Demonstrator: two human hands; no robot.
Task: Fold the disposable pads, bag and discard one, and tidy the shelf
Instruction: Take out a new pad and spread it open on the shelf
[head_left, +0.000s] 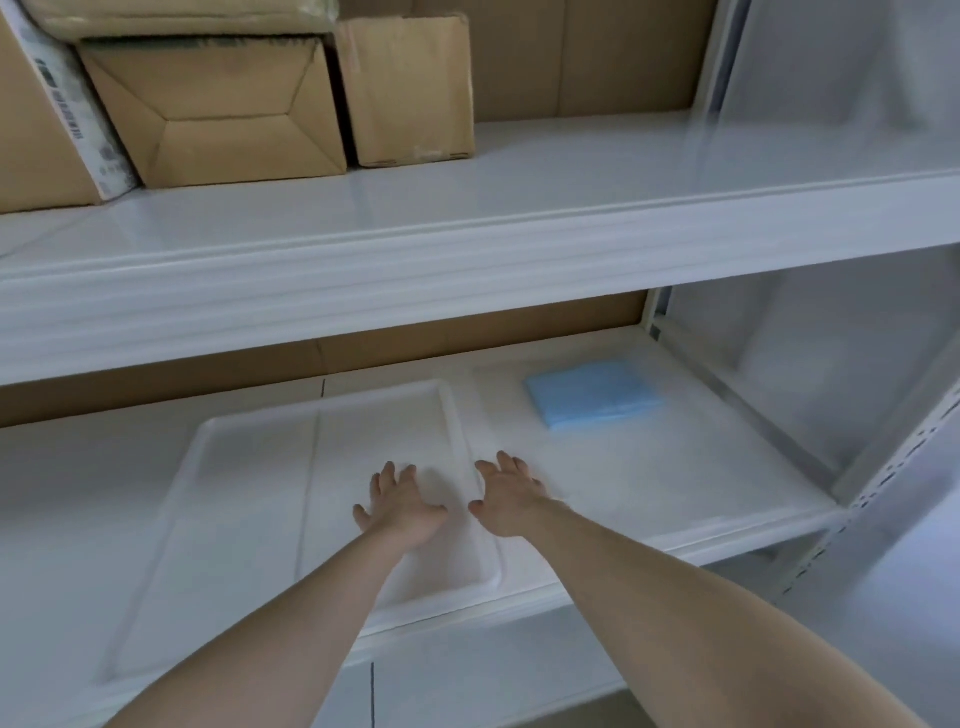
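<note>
Head view. Both hands are reaching over the lower shelf (675, 499), fingers spread and holding nothing. The left hand (402, 506) is hovering over or resting on a shallow translucent white tray (249, 467); contact cannot be told. The right hand (509, 499) is lying at the tray's right rim. The folded blue pad (592, 392), a soft, flat rectangle, is lying ahead and to the right, well apart from both hands, its long axis running left to right; the right hand is nearer. Matte brown cardboard boxes (218, 114) are sitting on the glossy upper shelf (519, 197).
</note>
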